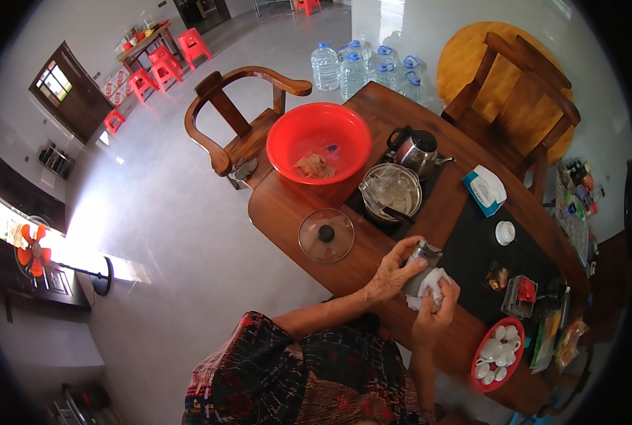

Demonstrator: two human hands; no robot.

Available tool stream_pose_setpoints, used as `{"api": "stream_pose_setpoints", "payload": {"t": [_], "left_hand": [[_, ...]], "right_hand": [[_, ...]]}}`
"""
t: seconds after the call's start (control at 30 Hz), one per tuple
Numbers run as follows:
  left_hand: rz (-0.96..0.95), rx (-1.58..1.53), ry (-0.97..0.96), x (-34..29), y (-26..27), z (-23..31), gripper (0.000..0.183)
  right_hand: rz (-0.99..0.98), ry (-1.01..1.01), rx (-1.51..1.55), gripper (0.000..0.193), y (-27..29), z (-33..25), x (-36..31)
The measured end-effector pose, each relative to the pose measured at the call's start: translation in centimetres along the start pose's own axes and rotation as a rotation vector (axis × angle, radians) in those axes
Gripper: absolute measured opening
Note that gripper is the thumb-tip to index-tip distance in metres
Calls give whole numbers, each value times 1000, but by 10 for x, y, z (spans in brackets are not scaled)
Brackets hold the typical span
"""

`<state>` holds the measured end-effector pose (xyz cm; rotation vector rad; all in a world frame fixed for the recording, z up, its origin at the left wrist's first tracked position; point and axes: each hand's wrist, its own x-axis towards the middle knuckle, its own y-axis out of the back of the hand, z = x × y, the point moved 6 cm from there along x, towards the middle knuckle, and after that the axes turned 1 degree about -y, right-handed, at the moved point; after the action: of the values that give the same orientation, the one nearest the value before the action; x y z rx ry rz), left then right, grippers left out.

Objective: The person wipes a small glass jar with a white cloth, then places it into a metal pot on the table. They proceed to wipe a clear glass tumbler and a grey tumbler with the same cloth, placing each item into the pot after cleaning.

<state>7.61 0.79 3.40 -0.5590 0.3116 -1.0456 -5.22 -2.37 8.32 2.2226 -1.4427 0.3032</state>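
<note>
Over the near edge of the wooden table, my left hand (pixel 394 276) is closed around a small glass vessel (pixel 425 252) with a shiny rim. Its lower part is partly hidden by my fingers and the cloth, so its exact kind is unclear. Bunched in my right hand (pixel 436 312) is a white cloth (pixel 429 286), pressed against or close to the vessel's lower side. Left of my hands, a glass lid (pixel 326 244) with a black knob lies on the table. Beyond them stands a pot (pixel 390 193) with clear glassware inside.
A red basin (pixel 295 142) holding a brown cloth stands at the far left of the table (pixel 288 219). Near the pot is a kettle (pixel 419 152). To the right are a tissue pack (pixel 484 190), a white cup (pixel 505 232) and a red tray (pixel 516 370) of white cups. Wooden chairs (pixel 234 117) flank the table.
</note>
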Motion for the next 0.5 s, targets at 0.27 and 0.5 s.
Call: {"api": "stream_pose_setpoints", "payload": {"t": [0.27, 0.5], "left_hand": [[-76, 68, -39, -13, -16, 21, 65], [7, 222, -199, -12, -10, 28, 64]], "right_hand": [[-31, -298, 394, 24, -7, 20, 35], [-244, -506, 653, 26, -25, 43, 34]]}}
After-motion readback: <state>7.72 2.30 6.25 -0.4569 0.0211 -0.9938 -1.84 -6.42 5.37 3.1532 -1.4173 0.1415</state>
